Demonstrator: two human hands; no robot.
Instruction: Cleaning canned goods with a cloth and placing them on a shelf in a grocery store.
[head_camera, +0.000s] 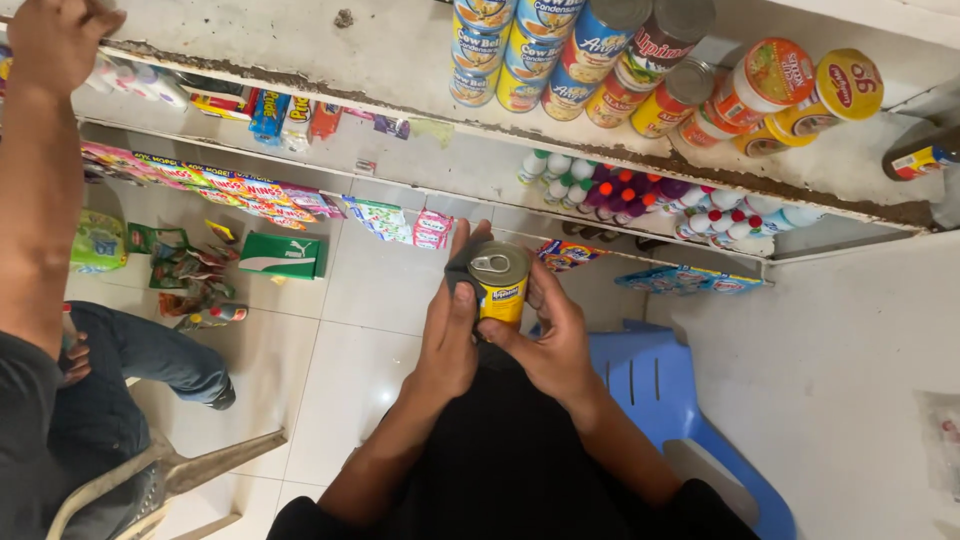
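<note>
A small yellow tin can (500, 288) with a silver pull-tab lid is upright in front of me, over my lap. My right hand (553, 335) grips its lower side from the right. My left hand (450, 320) presses a dark grey cloth (461, 268) against the can's left side. Both forearms come up from the bottom of the view.
White shelves above hold rows of tin cans (560, 55), small bottles with coloured caps (640, 195) and snack packets (240, 195). A blue plastic chair (660, 390) is under me. Another person in jeans (130, 360) sits at left, one hand (50, 40) reaching the shelf. A green box (282, 255) lies on the tiled floor.
</note>
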